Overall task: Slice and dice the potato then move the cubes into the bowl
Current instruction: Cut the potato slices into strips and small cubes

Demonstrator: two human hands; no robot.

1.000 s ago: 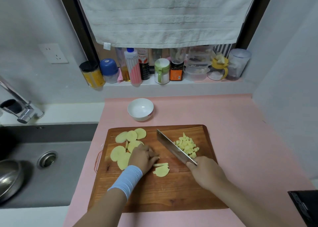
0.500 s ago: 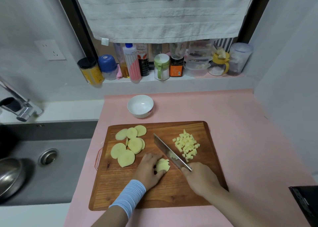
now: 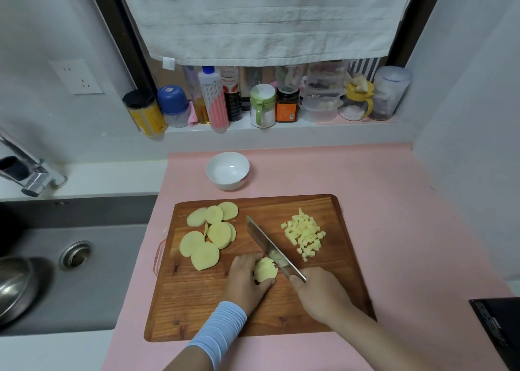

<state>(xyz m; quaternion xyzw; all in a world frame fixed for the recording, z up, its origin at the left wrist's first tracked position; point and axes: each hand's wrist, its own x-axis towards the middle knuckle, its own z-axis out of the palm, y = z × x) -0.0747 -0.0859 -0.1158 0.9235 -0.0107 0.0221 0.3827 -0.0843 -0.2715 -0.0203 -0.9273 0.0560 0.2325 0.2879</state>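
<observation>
- The small stack of pale yellow potato slices (image 3: 265, 270) lay on the brown wooden cutting board (image 3: 197, 308), about midway along its width and nearer its front edge than its far edge.
- The left hand (image 3: 246, 280) gripped that stack, fingers curled over its left side and thumb against its near side. A pale blue ribbed cuff (image 3: 218, 328) covered the wrist.
- The right hand (image 3: 320, 294) was closed in a fist round the handle of the steel cleaver (image 3: 267, 244), hiding the handle.
- The blade ran diagonally toward the board's far left, lying against the right side of the stack.
- A heap of small diced potato cubes (image 3: 305, 237) sat toward the board's far right corner, apart from the blade.
- Round potato slices (image 3: 211, 235) overlapped one another along the board's left side.
- Both forearms reached in over the board's front edge.
- The white round bowl (image 3: 229, 183) stood on the pink mat (image 3: 394, 230), just beyond the board's far edge.
</observation>
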